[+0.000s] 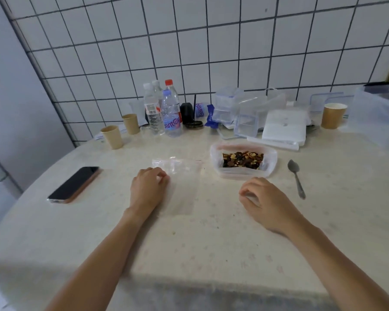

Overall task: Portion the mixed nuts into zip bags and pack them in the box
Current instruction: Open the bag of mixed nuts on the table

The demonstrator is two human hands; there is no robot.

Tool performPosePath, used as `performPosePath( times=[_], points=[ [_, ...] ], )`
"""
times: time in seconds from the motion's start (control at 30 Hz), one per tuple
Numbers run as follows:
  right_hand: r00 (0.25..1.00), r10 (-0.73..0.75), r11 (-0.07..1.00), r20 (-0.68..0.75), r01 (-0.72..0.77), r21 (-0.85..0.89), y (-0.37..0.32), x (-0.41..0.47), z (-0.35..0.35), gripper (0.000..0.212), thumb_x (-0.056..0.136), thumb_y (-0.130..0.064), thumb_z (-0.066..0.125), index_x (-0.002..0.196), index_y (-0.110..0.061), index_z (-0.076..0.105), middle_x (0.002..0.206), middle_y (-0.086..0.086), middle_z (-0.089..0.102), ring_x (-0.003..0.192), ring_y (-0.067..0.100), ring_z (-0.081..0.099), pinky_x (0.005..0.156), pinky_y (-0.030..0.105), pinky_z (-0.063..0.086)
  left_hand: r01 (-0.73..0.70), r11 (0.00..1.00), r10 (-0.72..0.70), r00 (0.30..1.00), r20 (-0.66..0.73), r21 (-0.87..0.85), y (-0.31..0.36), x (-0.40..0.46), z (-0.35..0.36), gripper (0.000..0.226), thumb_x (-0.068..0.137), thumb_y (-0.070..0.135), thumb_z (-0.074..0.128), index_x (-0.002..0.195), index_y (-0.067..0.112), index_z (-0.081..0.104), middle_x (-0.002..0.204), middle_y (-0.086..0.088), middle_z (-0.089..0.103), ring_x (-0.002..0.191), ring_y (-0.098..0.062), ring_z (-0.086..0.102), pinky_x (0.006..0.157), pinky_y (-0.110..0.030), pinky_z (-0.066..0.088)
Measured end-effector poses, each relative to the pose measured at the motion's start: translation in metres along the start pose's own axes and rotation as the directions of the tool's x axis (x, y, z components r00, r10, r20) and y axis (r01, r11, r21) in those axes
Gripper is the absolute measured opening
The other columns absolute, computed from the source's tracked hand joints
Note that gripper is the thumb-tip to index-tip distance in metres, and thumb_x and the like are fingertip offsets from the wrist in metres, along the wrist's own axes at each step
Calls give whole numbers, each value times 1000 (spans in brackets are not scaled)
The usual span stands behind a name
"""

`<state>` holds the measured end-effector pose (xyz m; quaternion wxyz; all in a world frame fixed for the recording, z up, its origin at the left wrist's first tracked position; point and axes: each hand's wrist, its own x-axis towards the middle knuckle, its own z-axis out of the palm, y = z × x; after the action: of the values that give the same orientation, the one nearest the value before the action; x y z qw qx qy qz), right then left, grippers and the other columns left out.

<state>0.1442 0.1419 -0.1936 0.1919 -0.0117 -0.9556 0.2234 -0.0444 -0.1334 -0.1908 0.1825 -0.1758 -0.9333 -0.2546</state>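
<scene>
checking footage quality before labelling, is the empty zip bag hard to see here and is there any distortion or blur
Head view: the clear zip bag nearly vanishes against the pale table, showing mostly by glare at its top edge; the wide-angle lens bends the wall's tile lines and the table edge; the nearest table edge and forearms are soft, while the mixed nuts and spoon are fairly sharp.

Setting: tiled corner, pale table.
White wall tiles (211,52) with dark grout behind the speckled cream table (189,243); plain grey wall (14,97) at left.
</scene>
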Motion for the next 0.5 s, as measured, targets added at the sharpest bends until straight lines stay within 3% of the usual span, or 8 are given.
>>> performPosePath(
  times=[0.13, 0.23, 0.3, 0.4, 0.47, 0.5],
  points=[
    [1000, 29, 999, 4, -29, 42, -1, -1, -2, 13, 100, -29, 63, 109, -24, 70, 114, -13, 61, 98, 0, 61, 88, 17, 50, -3, 986, -23, 988, -154, -168, 7, -2, -12, 14, 98, 36, 66, 99, 27, 77, 108, 8, 75, 109, -20, 61, 89, -34, 45],
    [996, 85, 988, -18, -82, 129, -6, 1, -4, 20, 99, -38, 64, 115, -27, 68, 120, -14, 62, 108, 1, 60, 99, 26, 50, -120, 968, 54, 957, -284, -220, 26, -5, -25, 11, 97, 37, 68, 97, 29, 76, 102, 14, 71, 108, -15, 60, 92, -33, 45],
    [987, 147, 948, -66, -121, 293, -12, 5, -10, 31, 94, -53, 64, 117, -33, 66, 121, -20, 63, 112, -4, 58, 96, 20, 46, -221, 938, 125, 933, -336, -266, 50, -8, -32, 8, 97, 35, 70, 96, 29, 75, 98, 17, 67, 105, -12, 60, 93, -36, 49],
    [972, 231, 763, -34, -159, 626, -29, 23, -28, 57, 77, -75, 70, 119, -36, 66, 113, -24, 70, 106, -10, 62, 82, 10, 49, -378, 883, 255, 884, -392, -277, 92, -8, -33, 5, 96, 30, 72, 97, 26, 75, 98, 15, 68, 102, -12, 60, 91, -38, 52],
    [963, 268, 612, -20, -154, 776, -31, 42, -36, 58, 72, -67, 78, 115, -30, 68, 106, -17, 76, 99, -3, 70, 77, 13, 54, -458, 841, 320, 851, -417, -289, 119, -5, -28, 5, 95, 27, 74, 97, 23, 75, 105, 11, 68, 105, -11, 60, 92, -38, 52],
    [960, 278, 573, -34, -137, 808, -29, 51, -38, 47, 78, -58, 80, 112, -26, 69, 100, -14, 78, 92, 0, 73, 70, 15, 55, -475, 818, 334, 851, -405, -325, 131, -4, -22, 5, 95, 27, 74, 97, 22, 75, 114, 9, 67, 112, -11, 59, 96, -37, 51]
  ],
)
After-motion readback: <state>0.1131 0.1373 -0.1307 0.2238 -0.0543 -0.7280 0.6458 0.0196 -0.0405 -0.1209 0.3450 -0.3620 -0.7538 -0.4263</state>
